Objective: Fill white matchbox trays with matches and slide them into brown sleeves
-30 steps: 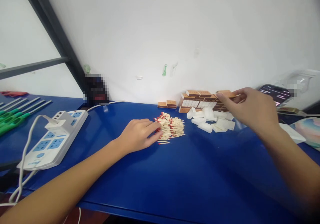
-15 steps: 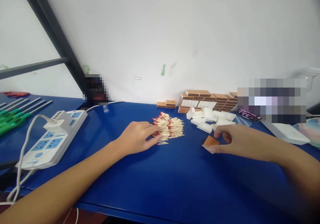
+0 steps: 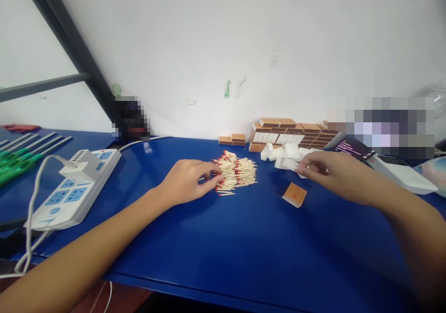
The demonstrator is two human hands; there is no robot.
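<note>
Working at a blue table (image 3: pixel 195 238) here, with a long stack of matchboxes (image 3: pixel 313 134) running along the far side, right of middle. My right hand (image 3: pixel 334 173) has just left the near side and gone a bit farther back, thumb and fingers narrow. My left hand (image 3: pixel 190 180) hasn't really budged, half curled at the left edge of the matches; can't tell if it's pinching any. The right fingertips are at the near side of the white trays (image 3: pixel 292 151), but no idea if one's properly gripped. Heap of matches (image 3: pixel 239 169) sits between my hands. An orange matchbox (image 3: pixel 295 193) is now lying nearer me, out of my fingers, so that hand's free for the trays. Smallest: one loose match (image 3: pixel 226 194), near edge of the heap.
</note>
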